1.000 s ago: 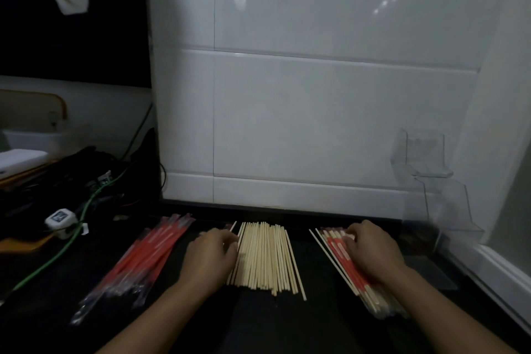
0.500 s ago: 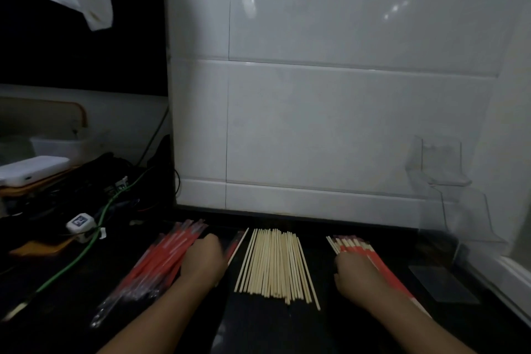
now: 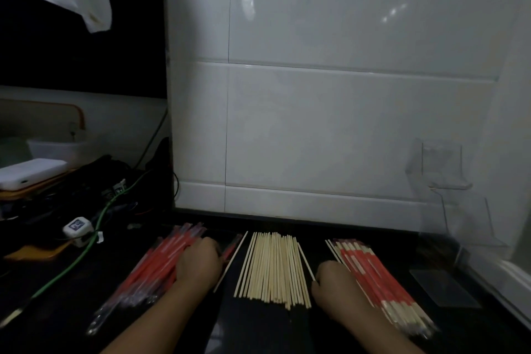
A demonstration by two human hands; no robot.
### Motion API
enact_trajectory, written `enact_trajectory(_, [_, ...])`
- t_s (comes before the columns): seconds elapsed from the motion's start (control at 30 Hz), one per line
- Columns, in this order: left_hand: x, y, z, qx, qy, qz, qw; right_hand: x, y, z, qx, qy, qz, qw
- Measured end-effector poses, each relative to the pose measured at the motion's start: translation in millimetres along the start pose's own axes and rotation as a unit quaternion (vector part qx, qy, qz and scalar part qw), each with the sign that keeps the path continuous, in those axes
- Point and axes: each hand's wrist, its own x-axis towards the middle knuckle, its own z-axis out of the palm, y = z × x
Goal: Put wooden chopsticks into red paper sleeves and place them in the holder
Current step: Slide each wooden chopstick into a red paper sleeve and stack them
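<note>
Bare wooden chopsticks (image 3: 273, 267) lie side by side on the dark counter. A pile of red paper sleeves (image 3: 155, 267) in clear wrap lies to their left. My left hand (image 3: 198, 264) rests on that pile's right edge, knuckles up and fingertips hidden. One loose sleeve (image 3: 231, 248) and a single stick (image 3: 230, 263) lie just right of it. My right hand (image 3: 336, 284) is curled at the near end of the rightmost chopstick (image 3: 306, 263), which angles off the row. Sleeved chopsticks (image 3: 376, 279) are stacked right of that hand. The clear holder (image 3: 442, 181) stands at the right wall.
White tiled wall (image 3: 316, 123) rises directly behind the counter. To the left are a green cable (image 3: 94, 238), a small white plug (image 3: 77, 228), a white box (image 3: 28, 172) and dark clutter. A clear flat plate (image 3: 442, 287) lies at the right, by the white ledge.
My left hand moved left from the bare chopsticks onto the red sleeve pile. My right hand came off the sleeved stack and shifted left toward the bare chopsticks' right edge. The view tilted down slightly.
</note>
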Motion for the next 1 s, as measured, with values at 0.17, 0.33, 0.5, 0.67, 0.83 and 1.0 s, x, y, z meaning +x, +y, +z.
enact_trajectory(0.17, [-3, 1, -6, -0.029, -0.003, -0.020, 0.999, -4, -3, -4, 0.022, 0.008, 0.040, 0.999])
enact_trajectory(0.33, [-15, 13, -23, -0.227, 0.044, 0.009, 0.973, -5, 2, -10, 0.122, 0.066, 0.062, 0.988])
enact_trajectory(0.5, [-47, 50, -44, -0.443, 0.036, 0.028, 0.895, -10, -12, -35, 0.422, 0.111, 0.012, 0.900])
enact_trajectory(0.67, [-70, 77, -55, -0.481, -0.001, 0.083, 0.873, -20, -46, -75, 0.573, 0.032, -0.019, 0.819])
enact_trajectory(0.83, [-75, 83, -56, -0.439, -0.020, 0.125, 0.889, -21, -61, -86, 0.512, 0.087, -0.093, 0.849])
enact_trajectory(1.0, [-71, 88, -73, -0.447, -0.011, 0.167, 0.879, -25, -64, -84, 0.495, 0.106, -0.132, 0.852])
